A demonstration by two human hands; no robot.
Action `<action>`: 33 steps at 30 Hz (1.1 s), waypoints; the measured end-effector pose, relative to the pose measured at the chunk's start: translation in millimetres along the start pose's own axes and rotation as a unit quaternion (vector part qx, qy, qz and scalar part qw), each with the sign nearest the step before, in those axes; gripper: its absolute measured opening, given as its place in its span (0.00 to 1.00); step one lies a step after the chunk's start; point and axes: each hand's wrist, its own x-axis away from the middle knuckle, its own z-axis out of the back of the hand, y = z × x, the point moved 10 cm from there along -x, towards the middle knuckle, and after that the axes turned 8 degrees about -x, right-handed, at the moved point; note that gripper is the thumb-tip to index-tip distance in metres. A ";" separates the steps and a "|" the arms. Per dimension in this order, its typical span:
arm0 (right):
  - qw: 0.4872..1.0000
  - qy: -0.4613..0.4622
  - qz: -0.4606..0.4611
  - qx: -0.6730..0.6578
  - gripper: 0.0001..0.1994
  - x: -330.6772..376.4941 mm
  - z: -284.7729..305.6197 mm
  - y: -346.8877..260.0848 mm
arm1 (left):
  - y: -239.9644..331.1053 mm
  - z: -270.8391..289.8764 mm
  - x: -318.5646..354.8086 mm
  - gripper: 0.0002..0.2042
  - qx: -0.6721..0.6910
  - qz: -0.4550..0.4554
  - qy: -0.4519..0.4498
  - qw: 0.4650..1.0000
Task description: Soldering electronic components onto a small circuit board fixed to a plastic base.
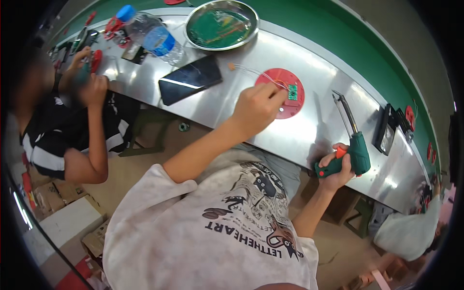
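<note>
Left hand (256, 107) fingers pinch at the green board (292, 92) on the red disc (285, 92). Right hand (337, 166) grips the green soldering gun (355, 147) at the table (309, 130) edge. Black phone (190, 79), water bottle (152, 34) and metal bowl (222, 24) lie beyond.

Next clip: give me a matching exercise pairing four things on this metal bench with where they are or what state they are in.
Things:
1. green soldering gun
2. red round disc with a small green circuit board
3. black flat phone
4. round metal dish

Places or states:
A. at the bench's far edge, green inside
B. gripped in the right hand
C. lying dark-screened beside a clear water bottle
D. under the left hand

Pairs: 1-B, 2-D, 3-C, 4-A
</note>
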 end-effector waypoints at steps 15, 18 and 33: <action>0.999 0.008 0.003 -0.035 0.16 -1.0 6.2 5.9 | -11.5 12.4 0.7 0.04 -0.011 0.042 -0.066 0.997; 0.999 0.013 0.012 -0.043 0.15 -1.5 1.9 4.7 | -25.6 26.8 6.7 0.05 -0.036 0.078 -0.076 0.993; 0.989 0.095 0.010 -0.115 0.19 5.0 34.2 15.3 | -14.8 -43.9 -39.5 0.27 0.024 -0.007 -0.320 0.947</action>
